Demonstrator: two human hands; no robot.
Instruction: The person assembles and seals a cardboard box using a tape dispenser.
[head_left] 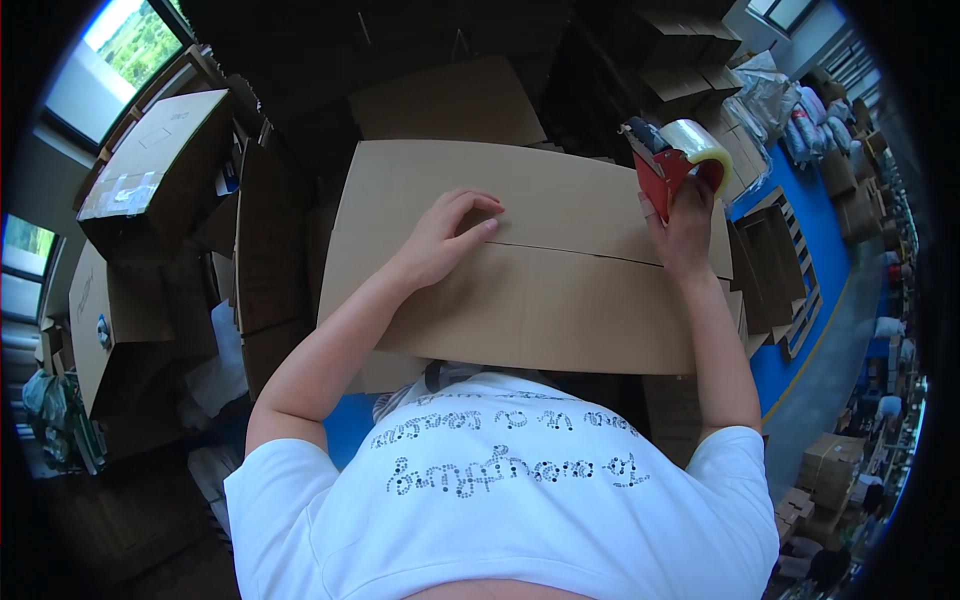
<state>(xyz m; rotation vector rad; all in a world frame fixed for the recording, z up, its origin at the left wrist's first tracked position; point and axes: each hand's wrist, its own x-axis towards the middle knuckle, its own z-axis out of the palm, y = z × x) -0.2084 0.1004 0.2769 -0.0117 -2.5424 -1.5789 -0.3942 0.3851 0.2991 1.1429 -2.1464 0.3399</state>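
Note:
In front of me lies a large brown cardboard box (pixel 560 310), its two top flaps folded down so that they meet along a seam running across. My left hand (pixel 447 236) rests on the top near that seam, fingers loosely curled and apart, with nothing in them. At the box's right end, my right hand (pixel 686 228) is wrapped round a red tape dispenser (pixel 660 172). A wide roll of clear tape (pixel 698 145) sits on the dispenser, raised above the box top. Part of the dispenser's handle is hidden by my fingers.
Taped cardboard boxes (pixel 150 165) are stacked at the left beneath the windows. Behind my box stands another brown carton (pixel 450 105). To the right, an open carton (pixel 768 262) lies beside a wooden pallet (pixel 800 300) on blue flooring. Wrapped bundles (pixel 815 120) are piled farther back.

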